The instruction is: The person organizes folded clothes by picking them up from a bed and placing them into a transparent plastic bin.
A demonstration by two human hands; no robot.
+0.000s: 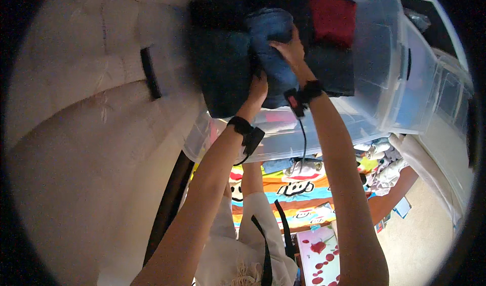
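Observation:
A folded blue denim garment (273, 66) is between my hands, over a clear plastic bin (377, 78) of folded clothes. My right hand (292, 49) grips its right side, thumb on top and fingers around the edge. My left hand (258, 90) is closed at its lower left side, its fingertips partly hidden by cloth. To the left lies a dark green-blue folded garment (220, 71). Black folded clothes (217, 13) sit farther back, with a dark red one (332, 18) at the right and a dark grey one (331, 66) below it.
More clear plastic bins (420, 81) stand at the right. A pale wall-like surface (86, 134) with a black strip (150, 72) runs along the left. Below are a colourful striped cloth (298, 200), a heap of clothes (385, 169) and a flower-patterned panel (319, 255). Black cords hang from my wrist straps.

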